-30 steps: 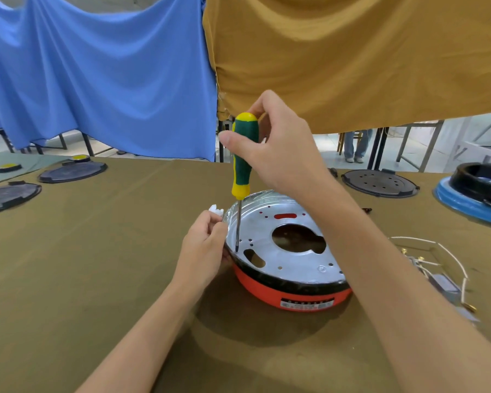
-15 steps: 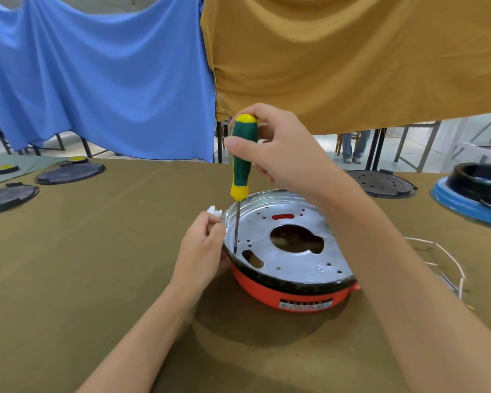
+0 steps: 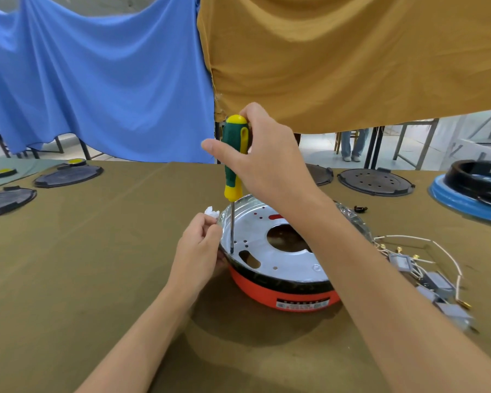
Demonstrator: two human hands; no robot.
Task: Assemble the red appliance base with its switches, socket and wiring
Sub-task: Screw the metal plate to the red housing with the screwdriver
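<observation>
- Bench [image 3: 68,279]: covered in olive-brown cloth. Both forearms enter from the near edge and reach toward the middle.
- Red appliance base [image 3: 281,290]: sits slightly right of the bench centre, with a label on its near wall. A black band runs round its upper rim, and a silver metal plate [image 3: 284,259] with a large central opening and several small holes lies inside it.
- Left hand [image 3: 199,253]: fingers curled, gripping the left rim of the base. A small white part [image 3: 211,212] shows just beyond the fingertips; whether the hand holds it cannot be told.
- Screwdriver [image 3: 233,163]: green-and-yellow handle, upright. The shaft runs straight down and its tip meets the plate near the left rim, just beside an oblong slot.
- Right hand [image 3: 267,160]: above the base, fingers wrapped round the upper handle, thumb extended to the left across it.
- Wiring harness [image 3: 425,276]: white leads with grey switch blocks and brass terminals lie on the cloth to the right of the base, apart from it.
- Small black clip [image 3: 360,209]: on the cloth beyond the base's right rim.
- Far edge, right: black perforated discs [image 3: 376,181]; a blue-rimmed base [image 3: 465,199] with a black insert toward the far right corner.
- Far left corner: dark flat covers [image 3: 68,174], one beside a yellow-topped piece.
- Beyond the bench: a blue sheet [image 3: 97,80] and an ochre sheet [image 3: 352,58] hang side by side.
</observation>
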